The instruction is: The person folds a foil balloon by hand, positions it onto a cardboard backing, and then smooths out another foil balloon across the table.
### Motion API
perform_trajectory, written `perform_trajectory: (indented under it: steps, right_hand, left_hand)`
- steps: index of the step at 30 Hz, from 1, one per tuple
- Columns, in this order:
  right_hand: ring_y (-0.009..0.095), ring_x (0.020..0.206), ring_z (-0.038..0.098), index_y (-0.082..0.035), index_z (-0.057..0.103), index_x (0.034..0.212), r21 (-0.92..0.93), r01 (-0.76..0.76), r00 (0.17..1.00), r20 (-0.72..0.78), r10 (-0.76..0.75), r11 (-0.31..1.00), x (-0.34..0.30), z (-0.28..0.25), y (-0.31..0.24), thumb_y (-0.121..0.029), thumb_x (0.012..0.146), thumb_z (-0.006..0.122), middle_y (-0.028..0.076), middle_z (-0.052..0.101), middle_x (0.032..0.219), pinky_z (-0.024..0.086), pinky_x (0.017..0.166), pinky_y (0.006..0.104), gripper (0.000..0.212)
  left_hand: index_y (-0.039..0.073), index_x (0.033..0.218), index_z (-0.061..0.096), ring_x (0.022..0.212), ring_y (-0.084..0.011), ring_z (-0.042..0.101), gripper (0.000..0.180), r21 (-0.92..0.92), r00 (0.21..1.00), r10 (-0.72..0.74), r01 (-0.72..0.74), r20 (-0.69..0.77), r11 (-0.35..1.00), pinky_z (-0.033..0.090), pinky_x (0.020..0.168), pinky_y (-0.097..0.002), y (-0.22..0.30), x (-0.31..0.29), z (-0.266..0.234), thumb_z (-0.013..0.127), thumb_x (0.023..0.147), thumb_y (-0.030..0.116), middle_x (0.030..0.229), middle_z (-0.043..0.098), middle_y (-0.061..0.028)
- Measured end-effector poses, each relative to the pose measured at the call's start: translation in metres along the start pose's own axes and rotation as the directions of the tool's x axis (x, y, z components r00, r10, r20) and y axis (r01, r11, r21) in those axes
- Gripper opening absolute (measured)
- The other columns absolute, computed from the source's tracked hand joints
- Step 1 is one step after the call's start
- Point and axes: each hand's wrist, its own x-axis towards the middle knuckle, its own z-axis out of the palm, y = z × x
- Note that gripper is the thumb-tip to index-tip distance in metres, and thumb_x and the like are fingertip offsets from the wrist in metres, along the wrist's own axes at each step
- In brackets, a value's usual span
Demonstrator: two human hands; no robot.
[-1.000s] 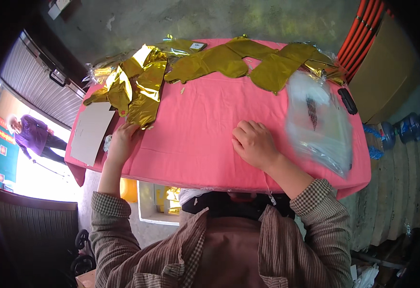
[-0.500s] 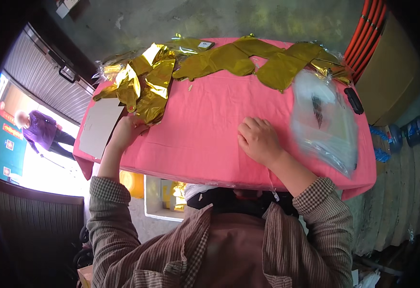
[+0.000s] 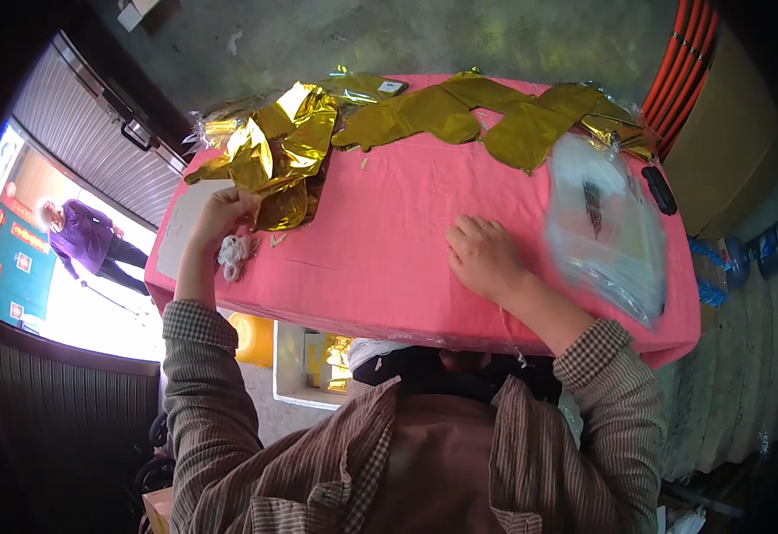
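My left hand (image 3: 229,212) is at the left of the pink-covered table, its fingers pinched at the near-left edge of a crumpled gold foil balloon (image 3: 284,206). The fingertips are partly hidden against the foil. Just below that hand lies a small bundle of white string (image 3: 237,254). My right hand (image 3: 485,256) rests on the cloth right of the middle, fingers curled under; what they hold, if anything, is hidden. From under its wrist a thin pale thread (image 3: 508,327) runs down to the table's near edge. Flat gold foil balloons (image 3: 447,107) lie along the far side.
A pale card (image 3: 182,230) lies at the table's left. Clear plastic bags (image 3: 616,249) and a black object (image 3: 658,190) are at the right. Below the near edge stand a white box (image 3: 293,365) and something orange (image 3: 253,339). A person (image 3: 91,236) is outside the doorway.
My left hand has moved up and slightly left to the foil's edge, uncovering the white string bundle. My right hand has hardly moved. The view has shifted a little.
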Motion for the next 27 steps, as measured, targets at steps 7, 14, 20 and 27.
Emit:
perform_trajectory:
  steps: [7,14,20,27]
  right_hand:
    - [0.028,0.087,0.058,-0.004,0.056,0.086,0.211,0.234,0.963,0.080,-0.256,0.949,0.083,0.023,-0.068,-0.016,0.075,0.057,0.010,0.057,0.089,0.046,0.077,0.0417,0.016]
    - [0.025,0.103,0.054,-0.004,0.059,0.095,0.312,0.295,0.945,0.047,-0.325,0.903,0.157,0.080,-0.110,-0.023,0.085,0.047,0.009,0.058,0.102,0.041,0.085,0.0412,0.025]
    - [0.024,0.131,0.031,-0.009,0.041,0.130,0.361,0.062,0.869,0.439,-0.228,0.931,0.154,0.103,-0.103,-0.035,0.092,0.040,0.011,0.036,0.139,0.021,0.105,0.0547,0.047]
    - [0.023,0.136,0.023,-0.013,0.038,0.136,0.318,0.098,0.879,0.416,-0.232,0.943,0.150,0.105,-0.103,-0.043,0.091,0.042,0.010,0.028,0.145,0.016,0.107,0.0563,0.055]
  left_hand:
    - [0.003,0.082,0.066,0.068,-0.0297,0.062,0.017,0.745,0.850,0.525,-0.332,-0.030,0.579,0.047,0.062,-0.0388,0.029,0.008,0.018,0.064,0.075,0.018,0.074,0.063,-0.0155]
    - [0.002,0.077,0.066,0.061,-0.0211,0.061,0.017,0.718,0.942,0.331,-0.189,-0.061,0.670,0.046,0.057,-0.0350,0.033,0.007,0.022,0.067,0.076,0.019,0.066,0.063,-0.0111]
    - [0.003,0.086,0.065,0.068,-0.0066,0.054,0.013,0.461,0.842,0.456,-0.296,-0.288,0.837,0.044,0.062,-0.0230,0.044,0.037,-0.044,0.060,0.085,0.016,0.072,0.061,0.0001]
    - [0.000,0.088,0.066,0.058,-0.0078,0.054,0.028,0.139,0.317,0.498,-0.717,-0.807,0.683,0.046,0.053,-0.0222,0.140,0.076,-0.140,0.072,0.077,0.025,0.070,0.062,-0.0035]
